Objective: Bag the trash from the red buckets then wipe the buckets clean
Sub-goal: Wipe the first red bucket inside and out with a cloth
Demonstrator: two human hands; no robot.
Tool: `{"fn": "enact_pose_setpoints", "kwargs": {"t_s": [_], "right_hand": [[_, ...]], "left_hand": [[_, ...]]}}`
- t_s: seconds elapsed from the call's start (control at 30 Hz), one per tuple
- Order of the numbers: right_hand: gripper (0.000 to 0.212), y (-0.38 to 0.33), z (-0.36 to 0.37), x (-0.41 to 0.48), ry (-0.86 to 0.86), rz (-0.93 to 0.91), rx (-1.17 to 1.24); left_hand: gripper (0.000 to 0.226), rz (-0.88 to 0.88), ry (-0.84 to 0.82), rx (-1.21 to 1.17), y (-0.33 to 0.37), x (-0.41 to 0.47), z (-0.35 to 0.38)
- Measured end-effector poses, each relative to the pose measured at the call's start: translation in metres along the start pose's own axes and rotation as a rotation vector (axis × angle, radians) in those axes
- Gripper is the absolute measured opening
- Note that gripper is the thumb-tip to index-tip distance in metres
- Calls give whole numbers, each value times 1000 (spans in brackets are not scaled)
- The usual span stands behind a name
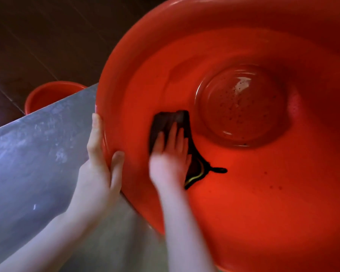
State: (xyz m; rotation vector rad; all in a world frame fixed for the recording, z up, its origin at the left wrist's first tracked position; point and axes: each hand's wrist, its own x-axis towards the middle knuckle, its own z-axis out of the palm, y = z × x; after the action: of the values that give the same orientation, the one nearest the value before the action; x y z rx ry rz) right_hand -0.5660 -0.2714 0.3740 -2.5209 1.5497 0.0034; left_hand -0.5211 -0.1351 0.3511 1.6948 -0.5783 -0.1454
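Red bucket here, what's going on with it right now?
A person is wiping the inside of the big red bucket, which lies tilted on a grey table. The left hand grips its rim, and the right hand presses a dark cloth against the inner wall. Dark specks dot the bucket's bottom. A second red bucket stands beyond the table.

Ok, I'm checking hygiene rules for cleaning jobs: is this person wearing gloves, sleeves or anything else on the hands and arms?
No gloves. The left hand and right hand are bare, and no sleeve shows before the picture's lower edge. No ring, watch or wristband is visible, though the right hand is blurred, so small details there are hard to tell.
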Motion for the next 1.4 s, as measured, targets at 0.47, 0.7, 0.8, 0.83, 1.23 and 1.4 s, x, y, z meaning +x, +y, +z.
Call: {"fn": "enact_pose_setpoints", "kwargs": {"t_s": [0.47,0.7,0.8,0.83,1.23,1.4], "right_hand": [[56,57,-13,51,-52,27,-59],[59,91,-25,57,-142,163,-150],[60,96,-26,49,-134,203,-241],[61,95,-28,44,-139,224,-268],[64,33,-1,-44,-81,11,-199],[60,42,-19,54,-153,328,11]], "left_hand": [[21,502,199,238,59,34,-32],[22,295,-121,396,62,56,-20],[21,192,-180,349,47,50,-13],[19,183,-188,321,43,47,-11],[34,-15,-221,99,7,6,4],[30,-46,-257,80,3,6,4]]}}
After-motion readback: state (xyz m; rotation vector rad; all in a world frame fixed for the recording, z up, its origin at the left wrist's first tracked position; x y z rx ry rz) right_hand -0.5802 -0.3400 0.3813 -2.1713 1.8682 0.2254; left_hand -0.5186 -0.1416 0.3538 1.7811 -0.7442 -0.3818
